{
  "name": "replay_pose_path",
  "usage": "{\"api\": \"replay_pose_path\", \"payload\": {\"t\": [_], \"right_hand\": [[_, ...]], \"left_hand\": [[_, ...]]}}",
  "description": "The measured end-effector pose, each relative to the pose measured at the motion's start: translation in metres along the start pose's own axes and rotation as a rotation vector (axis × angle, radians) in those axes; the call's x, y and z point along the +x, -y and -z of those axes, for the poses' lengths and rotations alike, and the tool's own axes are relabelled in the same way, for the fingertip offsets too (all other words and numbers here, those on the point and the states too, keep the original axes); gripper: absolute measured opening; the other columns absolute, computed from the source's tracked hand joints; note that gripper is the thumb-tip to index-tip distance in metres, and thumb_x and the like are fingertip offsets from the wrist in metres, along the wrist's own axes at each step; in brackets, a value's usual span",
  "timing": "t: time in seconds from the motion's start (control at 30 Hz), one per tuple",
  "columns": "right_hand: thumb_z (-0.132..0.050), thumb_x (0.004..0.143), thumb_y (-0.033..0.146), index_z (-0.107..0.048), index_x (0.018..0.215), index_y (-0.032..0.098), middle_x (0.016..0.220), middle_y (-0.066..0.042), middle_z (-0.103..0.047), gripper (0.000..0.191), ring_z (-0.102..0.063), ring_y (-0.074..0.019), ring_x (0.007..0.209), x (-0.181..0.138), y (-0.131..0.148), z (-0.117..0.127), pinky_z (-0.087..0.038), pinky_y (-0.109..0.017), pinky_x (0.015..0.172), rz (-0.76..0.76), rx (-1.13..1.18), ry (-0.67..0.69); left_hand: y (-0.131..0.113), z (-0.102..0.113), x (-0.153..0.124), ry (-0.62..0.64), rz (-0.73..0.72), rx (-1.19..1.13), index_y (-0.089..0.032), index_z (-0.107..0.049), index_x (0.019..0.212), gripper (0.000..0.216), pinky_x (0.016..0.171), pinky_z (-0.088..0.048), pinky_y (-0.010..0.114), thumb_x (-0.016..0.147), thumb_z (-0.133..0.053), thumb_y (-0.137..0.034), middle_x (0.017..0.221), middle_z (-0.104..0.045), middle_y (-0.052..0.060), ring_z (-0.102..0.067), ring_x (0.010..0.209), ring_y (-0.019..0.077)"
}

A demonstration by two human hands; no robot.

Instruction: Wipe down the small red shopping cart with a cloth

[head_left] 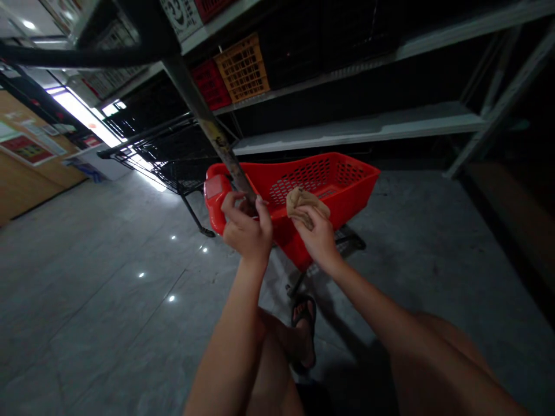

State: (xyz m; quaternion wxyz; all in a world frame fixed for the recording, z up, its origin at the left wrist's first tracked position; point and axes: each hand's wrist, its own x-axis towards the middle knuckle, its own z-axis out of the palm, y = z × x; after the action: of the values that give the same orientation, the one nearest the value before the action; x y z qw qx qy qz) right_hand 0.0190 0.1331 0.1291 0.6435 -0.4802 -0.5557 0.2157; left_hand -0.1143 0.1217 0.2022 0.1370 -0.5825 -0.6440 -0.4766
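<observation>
My left hand (248, 230) is curled around the lower end of a worn metal pole (212, 130), thumb on one side and fingers on the other. The pole slants up to a black bar (87, 56) at the upper left, and its paint is chipped. My right hand (316, 230) is closed on a crumpled brown cloth (299, 199), to the right of the pole's end. Just beyond both hands stands a red plastic shopping cart (351, 199) with perforated basket walls; my hands and forearms hide part of its near side.
Behind the cart runs a metal shelf rack (359, 127) holding an orange crate (243, 68) and a red crate (210, 84). A black wire cart (173, 167) stands to the left. My sandalled foot (304, 329) is on the grey tiled floor (108, 312) near the cart's wheels.
</observation>
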Motion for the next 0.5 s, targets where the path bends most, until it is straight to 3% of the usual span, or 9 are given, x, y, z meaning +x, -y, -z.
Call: {"api": "replay_pose_path", "payload": {"t": [0.2, 0.37, 0.5], "right_hand": [[-0.067, 0.084, 0.041, -0.069, 0.092, 0.025, 0.104, -0.008, -0.075, 0.018, -0.066, -0.028, 0.103, 0.018, -0.007, 0.013, -0.051, -0.045, 0.1, -0.019, -0.088, -0.115], [-0.061, 0.087, 0.04, -0.068, 0.095, 0.024, 0.102, -0.008, -0.074, 0.019, -0.066, -0.0265, 0.099, 0.028, -0.025, 0.033, -0.052, -0.043, 0.096, 0.016, -0.168, -0.247], [-0.058, 0.086, 0.036, -0.067, 0.097, 0.023, 0.101, -0.009, -0.07, 0.019, -0.065, -0.026, 0.101, 0.052, -0.05, 0.057, -0.051, -0.043, 0.098, -0.011, -0.198, -0.384]], "left_hand": [[-0.023, -0.022, 0.003, 0.054, -0.107, -0.049, -0.016, -0.053, 0.131, 0.034, 0.066, -0.055, 0.03, 0.106, -0.049, -0.04, 0.097, -0.082, 0.007, -0.079, 0.078, 0.0211], [-0.047, -0.034, 0.001, 0.174, -0.153, -0.072, -0.015, -0.054, 0.134, 0.035, 0.07, -0.056, 0.029, 0.108, -0.045, -0.037, 0.109, -0.081, 0.011, -0.08, 0.083, 0.0206], [-0.047, -0.033, 0.009, 0.216, -0.213, -0.056, -0.016, -0.05, 0.144, 0.044, 0.078, -0.057, 0.03, 0.108, -0.047, -0.04, 0.109, -0.082, 0.009, -0.079, 0.09, 0.0207]]}}
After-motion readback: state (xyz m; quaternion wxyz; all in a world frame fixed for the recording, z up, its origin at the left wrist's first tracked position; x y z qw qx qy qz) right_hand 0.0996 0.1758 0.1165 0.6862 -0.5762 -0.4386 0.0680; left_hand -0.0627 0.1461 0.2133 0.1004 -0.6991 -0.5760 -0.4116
